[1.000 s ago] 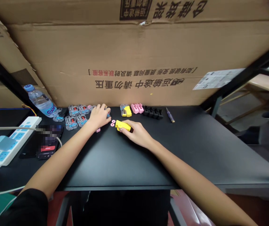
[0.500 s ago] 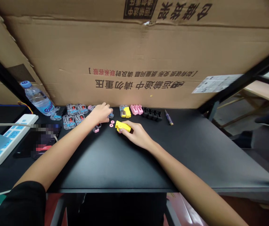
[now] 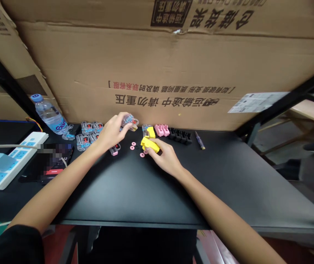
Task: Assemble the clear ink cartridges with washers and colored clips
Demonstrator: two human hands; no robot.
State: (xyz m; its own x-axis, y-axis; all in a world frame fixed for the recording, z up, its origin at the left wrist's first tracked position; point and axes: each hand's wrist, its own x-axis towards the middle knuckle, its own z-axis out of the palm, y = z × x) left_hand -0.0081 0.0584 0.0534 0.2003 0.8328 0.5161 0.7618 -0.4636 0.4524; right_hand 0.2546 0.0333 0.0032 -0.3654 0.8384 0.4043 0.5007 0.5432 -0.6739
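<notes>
My left hand [image 3: 112,131] is closed around a clear plastic case [image 3: 130,121] with red and blue bits inside, raised above the table. My right hand [image 3: 167,157] grips a yellow plastic piece [image 3: 150,145], its fingers partly covering it. Below and left of that piece lie several small pink rings [image 3: 132,148], with small dark rings beside them. Another clear case with a pink end [image 3: 114,153] rests under my left wrist. Just behind the yellow piece, a clear case with a yellow part [image 3: 150,131] lies on the table.
Several clear cases [image 3: 83,142] sit left of my left hand. Pink clips [image 3: 162,130], black clips [image 3: 180,135] and a screwdriver [image 3: 200,140] lie at the back right. On the left are a water bottle [image 3: 49,115], a power strip [image 3: 16,157] and a phone [image 3: 52,178]. Cardboard [image 3: 146,62] stands behind.
My left hand has lifted the clear case off the table. My right hand stays on the yellow piece, and pink rings below it have come into sight. The view has shifted slightly.
</notes>
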